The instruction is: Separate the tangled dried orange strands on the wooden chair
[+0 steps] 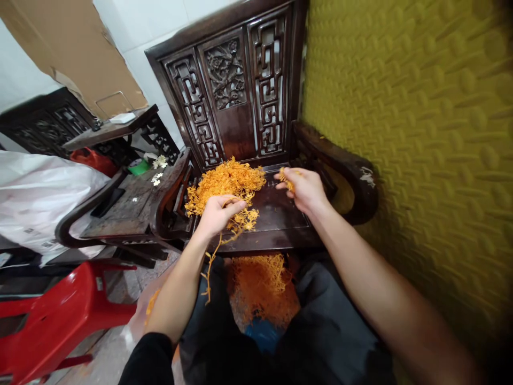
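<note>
At frame centre, the left hand (216,214) pinches a dangling orange strand (224,235) beside the pile (226,182) on the chair (276,214) — the right hand (304,190) grips a small tuft (286,179).

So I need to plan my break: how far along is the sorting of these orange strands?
Roughly midway, at a guess. A heap of orange strands already lies below the seat edge, between the knees. In hand: the left hand holds a branching strand, and the right hand pinches a small tuft. Left: a large pile on the dark wooden chair seat.
</note>
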Demonstrator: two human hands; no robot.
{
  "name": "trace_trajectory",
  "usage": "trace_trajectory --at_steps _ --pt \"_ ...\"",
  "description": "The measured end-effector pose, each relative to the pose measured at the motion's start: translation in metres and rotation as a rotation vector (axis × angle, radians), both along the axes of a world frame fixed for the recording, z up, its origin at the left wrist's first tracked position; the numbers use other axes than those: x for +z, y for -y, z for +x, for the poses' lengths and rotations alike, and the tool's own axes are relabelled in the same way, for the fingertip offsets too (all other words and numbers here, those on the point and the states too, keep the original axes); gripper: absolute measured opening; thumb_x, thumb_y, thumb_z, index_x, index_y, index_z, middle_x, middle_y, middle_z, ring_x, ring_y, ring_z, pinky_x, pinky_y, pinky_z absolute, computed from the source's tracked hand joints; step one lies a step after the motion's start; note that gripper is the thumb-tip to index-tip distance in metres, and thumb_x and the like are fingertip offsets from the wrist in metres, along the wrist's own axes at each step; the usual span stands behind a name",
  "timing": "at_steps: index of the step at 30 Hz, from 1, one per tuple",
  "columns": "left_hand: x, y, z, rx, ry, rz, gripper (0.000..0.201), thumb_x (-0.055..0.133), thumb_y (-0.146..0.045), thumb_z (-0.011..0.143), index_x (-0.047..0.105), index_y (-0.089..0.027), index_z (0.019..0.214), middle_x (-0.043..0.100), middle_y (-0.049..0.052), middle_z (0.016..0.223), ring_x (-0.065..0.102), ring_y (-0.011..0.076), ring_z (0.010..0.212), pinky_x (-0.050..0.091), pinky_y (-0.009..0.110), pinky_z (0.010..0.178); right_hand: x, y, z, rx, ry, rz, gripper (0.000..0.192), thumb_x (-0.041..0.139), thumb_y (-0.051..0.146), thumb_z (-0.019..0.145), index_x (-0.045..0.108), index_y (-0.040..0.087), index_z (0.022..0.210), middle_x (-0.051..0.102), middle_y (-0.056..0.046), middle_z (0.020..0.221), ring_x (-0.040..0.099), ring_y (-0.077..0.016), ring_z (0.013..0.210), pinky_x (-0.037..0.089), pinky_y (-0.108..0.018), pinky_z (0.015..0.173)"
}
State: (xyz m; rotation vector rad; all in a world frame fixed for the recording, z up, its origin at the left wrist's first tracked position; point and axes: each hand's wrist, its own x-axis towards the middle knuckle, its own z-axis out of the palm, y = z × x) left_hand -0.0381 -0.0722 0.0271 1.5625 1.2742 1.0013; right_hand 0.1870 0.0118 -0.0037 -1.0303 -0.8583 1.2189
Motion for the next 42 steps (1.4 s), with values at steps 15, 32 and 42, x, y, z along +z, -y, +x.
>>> trace_trajectory --at_steps 15,32,42 --pt "0.002 0.001 -0.011 0.029 0.226 -0.097 0.038 0.084 -0.044 0.068 0.062 -0.014 0.063 0.037 -0.008 0.047 0.025 0.0034 0.04 0.016 0.021 0.041 0.003 0.009 -0.008 -0.213 0.381 0.31 0.03 0.068 0.046 0.086 0.069 0.016 0.083 0.053 0.002 0.053 0.047 -0.0122 0.048 0.036 -0.027 0.051" --pt "-0.009 -0.01 -0.021 0.146 0.115 0.143 0.042 0.075 -0.044 0.08 0.049 -0.017 0.06 0.035 -0.006 0.053 0.027 0.0064 0.047 0.019 0.024 0.047 0.014 0.031 -0.01 0.265 0.399 0.328 0.036 0.067 0.048 0.089 0.071 0.014 0.101 0.065 -0.002 0.07 0.053 -0.0097 0.049 0.039 -0.025 0.051" --pt "-0.015 -0.024 -0.027 0.377 -0.326 0.4 0.039 0.061 -0.031 0.087 0.04 -0.019 0.056 0.037 -0.004 0.056 0.034 0.0105 0.056 0.026 0.028 0.059 0.029 0.059 -0.031 0.42 0.6 0.319 0.037 0.073 0.05 0.083 0.066 0.015 0.072 0.053 0.004 0.049 0.043 -0.0089 0.046 0.031 -0.024 0.05"
